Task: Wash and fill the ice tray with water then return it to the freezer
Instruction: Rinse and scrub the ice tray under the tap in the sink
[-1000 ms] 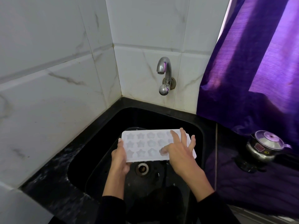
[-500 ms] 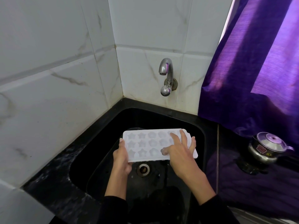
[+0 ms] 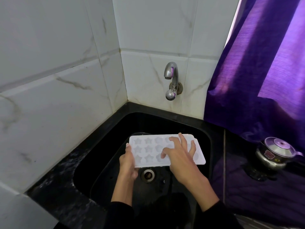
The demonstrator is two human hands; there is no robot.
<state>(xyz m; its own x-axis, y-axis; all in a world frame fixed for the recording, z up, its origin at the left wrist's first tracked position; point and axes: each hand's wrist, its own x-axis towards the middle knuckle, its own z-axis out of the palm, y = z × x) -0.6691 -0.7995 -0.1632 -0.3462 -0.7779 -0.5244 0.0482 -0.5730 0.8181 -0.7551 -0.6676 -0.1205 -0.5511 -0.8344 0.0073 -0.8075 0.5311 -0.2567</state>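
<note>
A white ice tray (image 3: 148,150) with star-shaped moulds hangs level over the black sink (image 3: 204,136), above the drain. My left hand (image 3: 127,162) grips its left end, thumb on the top rim and fingers underneath. My right hand (image 3: 179,153) lies on top of the tray's right half with spread fingers touching the moulds. The chrome tap (image 3: 171,76) sticks out of the tiled wall behind the sink, and no water runs from it.
White marble-look tiles close off the left and back. A purple curtain (image 3: 257,71) hangs at the right over the black counter. A small steel pot with a lid (image 3: 275,152) stands on the counter right of the sink. The drain (image 3: 148,175) sits below the tray.
My right hand's fingers have shifted slightly leftward across the moulds. The tray and my left hand stay about where they were.
</note>
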